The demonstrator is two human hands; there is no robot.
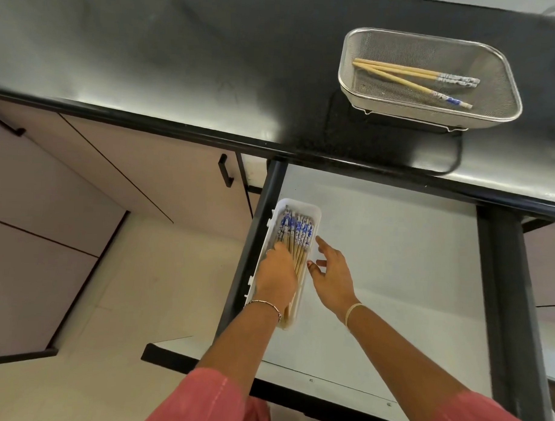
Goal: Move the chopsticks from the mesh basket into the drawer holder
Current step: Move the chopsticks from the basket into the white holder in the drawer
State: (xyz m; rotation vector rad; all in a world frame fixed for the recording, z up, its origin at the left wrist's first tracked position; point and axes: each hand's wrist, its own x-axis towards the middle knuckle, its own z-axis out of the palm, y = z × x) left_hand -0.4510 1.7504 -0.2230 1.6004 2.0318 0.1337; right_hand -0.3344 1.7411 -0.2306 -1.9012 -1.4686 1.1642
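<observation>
A metal mesh basket point(507, 92) stands on the dark counter at the upper right, with three wooden chopsticks point(400, 74) with blue-and-white ends lying in it. In the open drawer point(394, 261) a white plastic holder point(315, 211) sits against the left wall, filled with several matching chopsticks point(296, 233). My left hand point(277, 276) rests on the chopsticks inside the holder, fingers curled over them. My right hand point(332, 275) hovers just right of the holder with its fingers spread, holding nothing.
The dark counter point(180, 65) runs across the top, its front edge above the drawer. The drawer's black side rails frame a pale liner. Beige cabinet fronts with black handles point(225, 170) stand at the left, over a light floor.
</observation>
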